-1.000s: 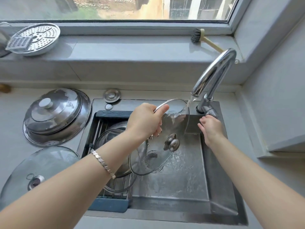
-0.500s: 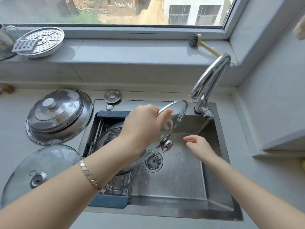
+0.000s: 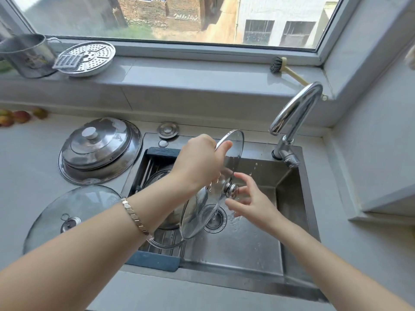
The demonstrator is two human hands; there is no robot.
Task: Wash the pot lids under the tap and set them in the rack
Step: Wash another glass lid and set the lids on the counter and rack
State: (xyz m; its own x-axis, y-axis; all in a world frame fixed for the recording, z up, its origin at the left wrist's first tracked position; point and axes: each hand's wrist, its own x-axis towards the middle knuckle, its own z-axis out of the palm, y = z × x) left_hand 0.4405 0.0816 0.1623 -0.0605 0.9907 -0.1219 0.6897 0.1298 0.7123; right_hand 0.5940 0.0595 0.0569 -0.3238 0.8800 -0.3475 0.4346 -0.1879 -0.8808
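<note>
While left hand (image 3: 197, 162) grips the glass lid (image 3: 196, 215) by its upper rim, lid stands on edge above the drain (image 3: 221, 219), knob (image 3: 231, 189) facing right. Fingers spread, right hand (image 3: 251, 198) sits just beside knob; contact unclear. Left of drain: rack (image 3: 155, 261), left hand's side.

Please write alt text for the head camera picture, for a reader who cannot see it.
A person's left hand grips a glass lid by its rim, tilted over a steel sink, while the open right hand is beside its knob. A tap stands behind; a rack in the sink holds another lid.
</note>
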